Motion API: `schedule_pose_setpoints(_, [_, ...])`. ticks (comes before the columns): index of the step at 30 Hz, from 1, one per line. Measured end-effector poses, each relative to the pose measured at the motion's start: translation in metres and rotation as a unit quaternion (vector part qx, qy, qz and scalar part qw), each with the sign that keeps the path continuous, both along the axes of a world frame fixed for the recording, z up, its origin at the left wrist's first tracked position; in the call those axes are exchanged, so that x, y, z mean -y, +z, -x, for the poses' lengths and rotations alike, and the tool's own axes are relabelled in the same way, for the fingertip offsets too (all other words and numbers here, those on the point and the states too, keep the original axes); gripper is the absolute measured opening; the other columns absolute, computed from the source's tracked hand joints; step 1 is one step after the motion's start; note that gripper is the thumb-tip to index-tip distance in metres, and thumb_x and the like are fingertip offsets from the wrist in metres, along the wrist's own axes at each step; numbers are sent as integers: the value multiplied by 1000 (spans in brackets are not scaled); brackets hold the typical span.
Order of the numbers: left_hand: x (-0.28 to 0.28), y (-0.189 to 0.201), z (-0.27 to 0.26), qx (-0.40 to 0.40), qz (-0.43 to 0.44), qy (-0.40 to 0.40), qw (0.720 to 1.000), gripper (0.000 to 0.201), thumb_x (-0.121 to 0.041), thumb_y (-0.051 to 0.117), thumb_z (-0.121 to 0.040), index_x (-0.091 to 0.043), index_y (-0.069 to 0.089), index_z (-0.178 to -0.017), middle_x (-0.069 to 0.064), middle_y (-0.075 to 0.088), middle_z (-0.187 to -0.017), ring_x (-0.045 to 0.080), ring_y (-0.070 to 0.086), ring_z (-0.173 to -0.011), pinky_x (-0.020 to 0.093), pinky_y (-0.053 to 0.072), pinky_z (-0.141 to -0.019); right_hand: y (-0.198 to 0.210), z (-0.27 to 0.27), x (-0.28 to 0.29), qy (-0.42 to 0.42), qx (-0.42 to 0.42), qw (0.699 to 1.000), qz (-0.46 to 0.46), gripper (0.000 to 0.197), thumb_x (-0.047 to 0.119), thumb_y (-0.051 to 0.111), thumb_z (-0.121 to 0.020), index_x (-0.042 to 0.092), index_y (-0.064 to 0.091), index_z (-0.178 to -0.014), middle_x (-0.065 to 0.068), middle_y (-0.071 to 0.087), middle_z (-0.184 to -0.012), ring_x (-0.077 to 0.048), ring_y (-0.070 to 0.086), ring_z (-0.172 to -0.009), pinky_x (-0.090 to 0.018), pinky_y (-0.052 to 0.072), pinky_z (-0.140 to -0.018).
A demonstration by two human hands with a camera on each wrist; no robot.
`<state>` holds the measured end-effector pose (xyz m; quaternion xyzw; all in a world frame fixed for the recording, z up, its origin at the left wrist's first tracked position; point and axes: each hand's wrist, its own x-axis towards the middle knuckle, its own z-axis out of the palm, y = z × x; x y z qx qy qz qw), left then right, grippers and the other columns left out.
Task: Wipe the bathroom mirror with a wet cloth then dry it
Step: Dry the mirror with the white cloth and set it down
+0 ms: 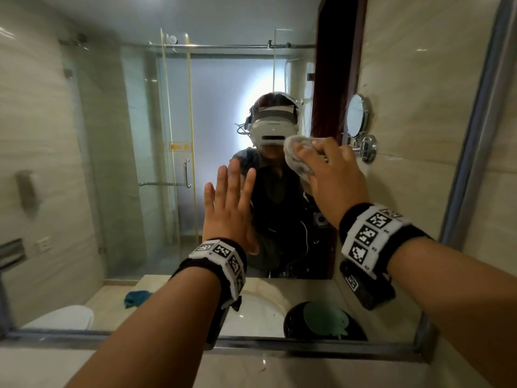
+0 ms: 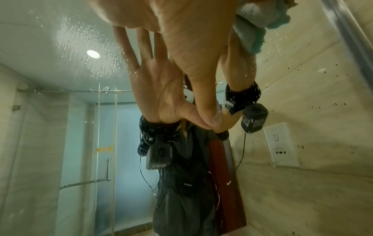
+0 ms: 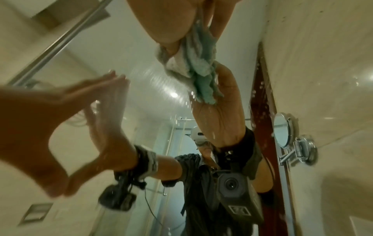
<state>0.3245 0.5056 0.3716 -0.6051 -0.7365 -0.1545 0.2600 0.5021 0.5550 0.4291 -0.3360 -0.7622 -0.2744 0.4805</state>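
The right hand [image 1: 333, 175] bunches a grey-and-teal cloth [image 1: 298, 156] in curled fingers and presses it against the bathroom mirror [image 1: 117, 169], a little to the 2 o'clock side of the glass's centre in the head view. The left hand [image 1: 228, 208] lies flat on the glass with fingers straight and spread, holding nothing, at about 8 o'clock from the cloth and near it without touching. In the right wrist view the cloth [image 3: 193, 63] hangs crumpled below the fingers, and droplets show on the glass around it; the left wrist view shows more beads and streaks of water [image 2: 74, 36] toward 10 o'clock of the open palm. That wetness suggests the wet wipe is the step in hand, with the drying not yet begun, though I cannot tell how much of the pane has been covered. The next move likely calls for sweeping the cloth across the beaded area toward 10 o'clock and down toward 6 o'clock by the frame's lower edge [image 1: 307, 344], keeping steady pressure while the flat hand braces. The braced palm may leave prints that need a pass too. A teal cloth [image 1: 137, 298] seen in the reflection at 7 o'clock lies on the surface beside the basin [image 1: 260, 312]; whether it serves for drying I cannot say.
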Motion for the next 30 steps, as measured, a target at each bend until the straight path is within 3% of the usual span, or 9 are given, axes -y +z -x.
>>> schedule_pose_setpoints(3, [-2,-3,1,3,-9,-5,1000,151,-64,76,-58,-19,-50,-128,13,-49,-139,32,-43,-127,53,-6,-116,-37,0,-8,6,42,999,-35,59,3,75,-71,23,56,-123,-9,53,-121,-36,54,-91,-40,53,-60])
schedule_pose_setpoints(8, [-4,-7,2,10,-8,-12,1000,152,-63,78,-58,-20,-52,-125,11,-52,-136,32,-44,-126,54,-7,-115,-114,-9,-19,29,160,986,-48,84,0,84,-55,24,48,-126,-16,60,-119,-35,57,-83,-39,54,-63])
schedule_pose_setpoints(11, [-2,-13,0,17,-10,-14,1000,147,-61,75,-63,-20,-51,-126,12,-47,-142,31,-43,-127,52,-8,-115,-127,-17,-12,40,217,975,-32,85,-1,86,-48,22,51,-123,-19,61,-116,-36,60,-80,-39,55,-58])
schedule_pose_setpoints(14, [0,-21,1,25,-18,-30,999,139,-60,72,-67,-21,-46,-129,13,-41,-146,29,-42,-128,50,-12,-115,-107,-18,-8,48,208,977,-5,73,-3,81,-59,23,52,-121,-18,60,-115,-40,59,-87,-46,55,-63])
schedule_pose_setpoints(18, [1,-36,6,33,-29,-54,998,126,-56,66,-75,-23,-40,-134,9,-39,-148,25,-39,-131,50,-10,-116,-50,-6,4,43,31,997,50,50,-3,59,-80,21,60,-123,-14,55,-120,-41,50,-99,-49,51,-77])
schedule_pose_setpoints(20, [1,-45,8,39,-39,-68,996,122,-53,65,-77,-24,-39,-135,7,-40,-147,25,-38,-133,50,-10,-116,-39,3,8,22,-5,999,50,47,2,56,-83,22,58,-126,-11,54,-120,-39,48,-100,-46,50,-76])
schedule_pose_setpoints(25, [-3,-60,12,27,-49,-65,996,128,-56,67,-74,-24,-41,-134,5,-39,-146,24,-36,-135,49,-11,-116,-100,14,6,13,98,995,25,45,15,56,-80,23,57,-125,-15,54,-125,-42,52,-99,-46,53,-69])
schedule_pose_setpoints(28, [-3,-67,11,19,-46,-57,997,130,-62,66,-72,-23,-42,-134,6,-40,-146,26,-35,-136,49,-12,-115,-149,8,6,18,160,987,25,59,9,80,-63,20,63,-118,-17,60,-116,-36,59,-85,-40,54,-59])
schedule_pose_setpoints(30, [-1,-77,11,17,-42,-54,998,126,-61,62,-76,-22,-44,-133,9,-38,-148,28,-33,-137,50,-11,-115,-172,2,8,21,208,978,11,67,2,86,-48,18,68,-110,-17,64,-108,-32,59,-73,-36,53,-53])
